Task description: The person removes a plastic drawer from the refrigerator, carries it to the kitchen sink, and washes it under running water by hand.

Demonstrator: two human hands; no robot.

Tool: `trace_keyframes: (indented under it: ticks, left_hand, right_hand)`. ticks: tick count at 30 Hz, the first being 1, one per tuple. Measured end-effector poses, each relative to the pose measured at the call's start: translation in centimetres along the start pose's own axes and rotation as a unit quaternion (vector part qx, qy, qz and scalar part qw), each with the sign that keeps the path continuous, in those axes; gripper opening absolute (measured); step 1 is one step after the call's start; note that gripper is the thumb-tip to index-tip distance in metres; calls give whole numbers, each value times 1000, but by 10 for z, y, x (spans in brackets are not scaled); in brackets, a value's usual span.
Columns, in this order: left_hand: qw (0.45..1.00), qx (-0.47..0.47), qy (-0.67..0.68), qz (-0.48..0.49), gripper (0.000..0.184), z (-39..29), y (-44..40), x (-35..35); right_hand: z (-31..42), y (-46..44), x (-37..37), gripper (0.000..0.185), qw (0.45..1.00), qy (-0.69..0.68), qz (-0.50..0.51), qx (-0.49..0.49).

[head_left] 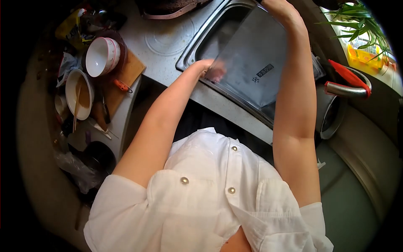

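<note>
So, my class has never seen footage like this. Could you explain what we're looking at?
There is no machine here: a person works with two bare hands, and the single picture comes from a camera worn on the head, looking forward and down. The left hand shows partly through a clear panel over the sink; the right hand, partly cut off, is near its far end. The panel seems held, though neither grip shows clearly. On the counter to the left are stacked bowls, chopsticks and a wooden board.
</note>
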State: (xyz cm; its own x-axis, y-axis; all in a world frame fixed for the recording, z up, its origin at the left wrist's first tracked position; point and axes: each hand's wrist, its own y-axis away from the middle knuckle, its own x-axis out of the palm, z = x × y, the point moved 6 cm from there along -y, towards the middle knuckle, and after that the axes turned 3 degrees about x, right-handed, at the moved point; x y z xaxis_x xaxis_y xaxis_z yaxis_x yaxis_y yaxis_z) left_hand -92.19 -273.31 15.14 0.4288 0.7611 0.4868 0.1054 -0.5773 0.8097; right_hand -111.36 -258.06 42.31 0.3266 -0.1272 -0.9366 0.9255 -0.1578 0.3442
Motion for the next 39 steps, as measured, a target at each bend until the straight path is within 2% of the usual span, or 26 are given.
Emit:
trace_keyframes:
  ticks: [1,4,7,10,13,16,19,21,22,23,24,26,27,30,34,35,37,39]
  left_hand:
    - [1000,-27,-1,-11,19,0,8,4]
    - [999,12,-11,34,13,-17,45,30]
    - [988,41,-78,126,30,-16,36,39]
    - [972,69,-83,210,16,-15,25,46]
    - [978,64,-43,195,11,-16,24,45]
    - [991,25,-9,132,46,-14,12,28]
    - [990,38,-61,118,65,-24,15,16]
    - [996,41,-47,61,56,-34,24,10]
    - [998,43,-39,32,51,-40,28,7]
    - [995,56,-81,25,28,-49,35,8]
    - [995,50,-90,1,21,-53,37,6]
    - [992,39,-107,-47,9,-60,39,-3]
    - [988,61,-133,-52,8,-64,37,-7]
    - [980,85,-182,-4,13,-71,38,-16]
    - [972,99,-208,-50,28,-82,54,-12]
    - [968,114,-210,-71,49,-85,57,-13]
    - [965,124,-218,-74,66,-86,48,-26]
    - [958,136,-235,-89,88,-91,53,-31]
  right_hand:
    - [5,-1,-2,36,1000,1,-5,-7]
    - [18,1,-14,36,999,0,-31,-36]
    - [22,-6,-17,36,996,77,-13,-47]
    - [18,-12,-15,34,991,117,-10,-72]
    - [15,-8,-20,34,990,121,-17,-69]
    - [18,-1,-26,34,991,112,-29,-66]
    - [12,2,-32,34,995,68,-56,-46]
    - [10,8,-40,34,994,62,-71,-51]
    - [5,13,-45,35,997,15,-77,-22]
    - [3,23,-51,35,996,-31,-82,7]
    - [-1,29,-55,36,993,-78,-87,37]
    - [-7,33,-52,37,993,-42,-114,4]
    - [-9,35,-52,37,991,-24,-127,-11]
    - [-22,56,-54,38,984,-95,-138,67]
    - [-36,83,-56,39,970,-164,-167,61]
    - [-39,89,-55,40,970,-161,-173,55]
    - [-47,106,-51,41,970,-154,-185,44]
    - [-51,128,-50,40,948,-205,-240,31]
